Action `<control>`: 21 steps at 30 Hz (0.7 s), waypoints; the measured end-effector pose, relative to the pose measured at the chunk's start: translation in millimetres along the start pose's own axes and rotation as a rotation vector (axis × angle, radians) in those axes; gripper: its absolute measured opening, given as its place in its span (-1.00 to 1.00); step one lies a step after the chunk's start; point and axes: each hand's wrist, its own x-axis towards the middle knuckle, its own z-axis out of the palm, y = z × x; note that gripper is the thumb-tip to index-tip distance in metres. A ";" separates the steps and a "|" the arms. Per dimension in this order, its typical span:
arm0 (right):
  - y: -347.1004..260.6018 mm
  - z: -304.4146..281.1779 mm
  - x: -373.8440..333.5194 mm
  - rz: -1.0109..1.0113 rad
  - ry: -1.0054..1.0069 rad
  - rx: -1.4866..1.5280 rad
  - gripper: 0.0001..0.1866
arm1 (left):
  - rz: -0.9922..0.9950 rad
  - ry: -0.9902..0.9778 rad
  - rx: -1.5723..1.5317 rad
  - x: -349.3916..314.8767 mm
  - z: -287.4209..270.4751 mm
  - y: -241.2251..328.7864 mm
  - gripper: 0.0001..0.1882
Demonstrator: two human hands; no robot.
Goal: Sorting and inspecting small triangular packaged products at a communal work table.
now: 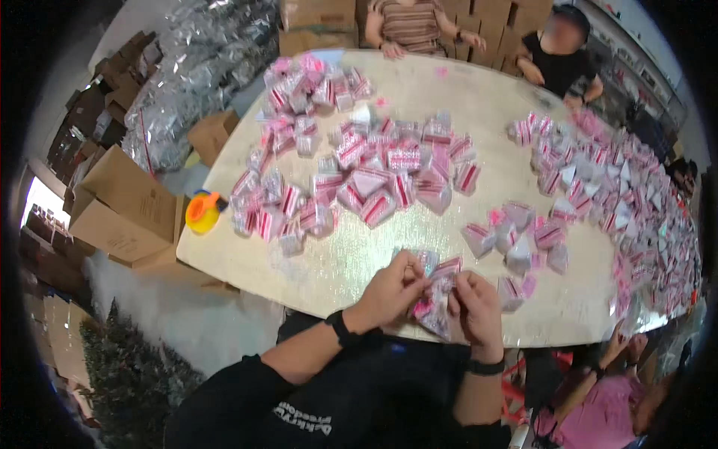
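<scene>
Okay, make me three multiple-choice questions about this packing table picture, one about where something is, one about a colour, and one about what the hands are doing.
1. Where is the tape dispenser?
A. at the table's left edge
B. in the middle of the table
C. on the floor

2. What colours is the tape dispenser?
A. blue and white
B. orange and yellow
C. green and black

3. What are the left hand and the right hand doing?
A. resting flat on the table
B. both hanging off the table
C. together gripping a small clear packet with pink and red inside

Answers: 1 A, it sits by the left rim beside the cardboard boxes. 2 B, its body shows orange and yellow. 3 C, the fingers of both hands close on the packet at the near edge.
</scene>
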 end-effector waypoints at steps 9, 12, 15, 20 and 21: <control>-42.4 3.6 -12.1 -0.098 -0.096 0.694 -0.86 | 0.086 -0.148 0.045 9.8 -5.0 18.6 -0.82; -53.9 7.7 -13.5 -0.202 -0.274 0.723 -0.86 | 0.190 -0.137 0.061 12.5 -2.2 25.2 -0.84; -58.0 16.1 -12.8 -0.272 -0.237 0.561 -0.80 | 0.420 -0.133 0.112 16.2 -1.5 35.4 -0.86; -65.6 31.9 -14.9 -0.277 -0.228 0.357 -0.76 | 0.334 -0.116 -0.050 15.4 3.2 56.9 -0.86; -65.6 34.9 -15.2 -0.280 -0.204 0.302 -0.76 | 0.304 -0.117 -0.054 15.4 2.7 58.3 -0.85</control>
